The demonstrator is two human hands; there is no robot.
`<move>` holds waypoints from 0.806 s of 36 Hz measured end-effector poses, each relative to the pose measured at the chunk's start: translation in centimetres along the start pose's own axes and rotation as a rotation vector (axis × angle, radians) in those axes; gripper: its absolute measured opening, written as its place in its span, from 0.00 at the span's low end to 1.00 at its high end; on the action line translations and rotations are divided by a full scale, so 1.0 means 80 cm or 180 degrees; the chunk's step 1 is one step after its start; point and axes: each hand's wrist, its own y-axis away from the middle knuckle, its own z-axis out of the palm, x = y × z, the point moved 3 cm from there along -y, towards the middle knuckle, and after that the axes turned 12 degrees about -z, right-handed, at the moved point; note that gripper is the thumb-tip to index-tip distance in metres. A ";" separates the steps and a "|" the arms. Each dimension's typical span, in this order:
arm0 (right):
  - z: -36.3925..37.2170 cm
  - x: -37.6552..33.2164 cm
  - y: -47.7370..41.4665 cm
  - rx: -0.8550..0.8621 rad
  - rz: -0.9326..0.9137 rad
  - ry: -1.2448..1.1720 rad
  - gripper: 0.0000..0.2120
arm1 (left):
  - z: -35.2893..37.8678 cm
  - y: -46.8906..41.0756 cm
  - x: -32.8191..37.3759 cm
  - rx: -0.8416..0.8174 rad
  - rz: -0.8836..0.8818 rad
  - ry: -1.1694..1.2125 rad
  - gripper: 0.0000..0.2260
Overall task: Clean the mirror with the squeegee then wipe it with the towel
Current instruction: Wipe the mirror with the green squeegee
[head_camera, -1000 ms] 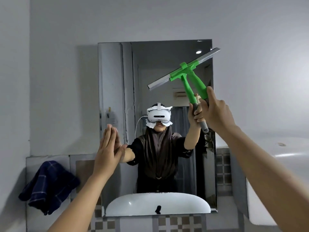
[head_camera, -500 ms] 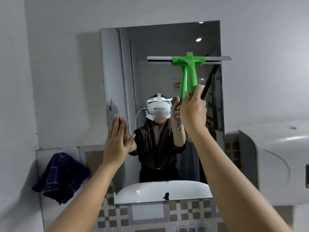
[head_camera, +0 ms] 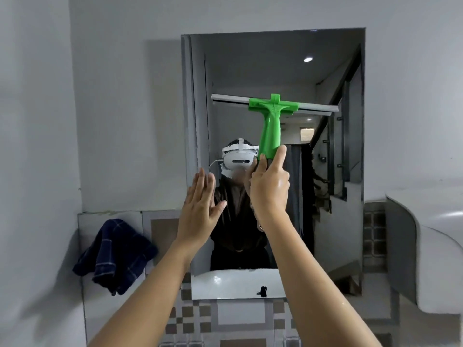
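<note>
- Two bare arms reach up from the bottom of the frame toward a tall rectangular mirror [head_camera: 273,71] fixed to a pale grey wall, centre of the frame.
- The right hand [head_camera: 270,189] is closed around the lower end of the green handle of the squeegee [head_camera: 271,116], thumb and forefinger pointing up along it.
- The squeegee stands nearly upright, its grey blade crossing the upper middle of the mirror almost level, the right end slightly lower. Whether the blade presses the glass cannot be told for sure, though it lies right at it.
- The left hand [head_camera: 200,209] is open, fingers straight and together, pointing up, at the mirror's left edge near mid-height; it holds nothing. Its palm faces the glass; whether it touches cannot be told.
- The towel [head_camera: 114,256], dark blue with thin pale checks, hangs crumpled on the wall ledge at lower left of the frame, well apart from both hands and left of the mirror.
- The mirror shows the reflection of the person wearing a white headset, a ceiling light in the upper right of the glass, and a white basin along its lower edge.
- A white rounded fixture [head_camera: 431,234] fills the right edge of the frame, beside the mirror.
- Checked brown and grey tiles [head_camera: 198,316] run below the mirror at the bottom centre.
</note>
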 end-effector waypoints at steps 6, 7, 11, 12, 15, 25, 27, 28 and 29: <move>0.022 -0.012 0.016 -0.0176 -0.0140 0.0128 0.24 | 0.004 0.014 -0.007 -0.0056 0.0092 -0.0045 0.33; 0.026 -0.014 0.020 -0.0216 -0.0187 0.0184 0.24 | 0.005 0.017 -0.008 -0.0079 0.0098 -0.0057 0.33; 0.048 -0.018 0.036 -0.0400 -0.0445 0.0356 0.24 | 0.004 0.027 -0.009 -0.0121 0.0148 -0.0017 0.31; 0.053 -0.018 0.040 -0.0434 -0.0509 0.0355 0.24 | 0.004 0.029 -0.010 -0.0135 0.0152 -0.0011 0.32; 0.059 -0.015 0.049 -0.0525 -0.0661 0.0451 0.25 | 0.003 0.036 -0.013 -0.0175 0.0171 -0.0010 0.32; 0.021 0.017 0.043 -0.0811 -0.1459 0.0857 0.23 | 0.014 0.061 -0.024 -0.0141 0.0101 0.0156 0.32; 0.010 0.027 0.037 -0.0860 -0.1593 0.0890 0.24 | 0.017 0.065 -0.023 -0.0100 0.0022 0.0233 0.33; 0.004 0.032 0.033 -0.0890 -0.1662 0.0911 0.24 | 0.018 0.066 -0.022 -0.0064 -0.0007 0.0255 0.33; -0.001 0.036 0.028 -0.0915 -0.1736 0.0934 0.25 | 0.019 0.068 -0.020 -0.0021 -0.0023 0.0256 0.32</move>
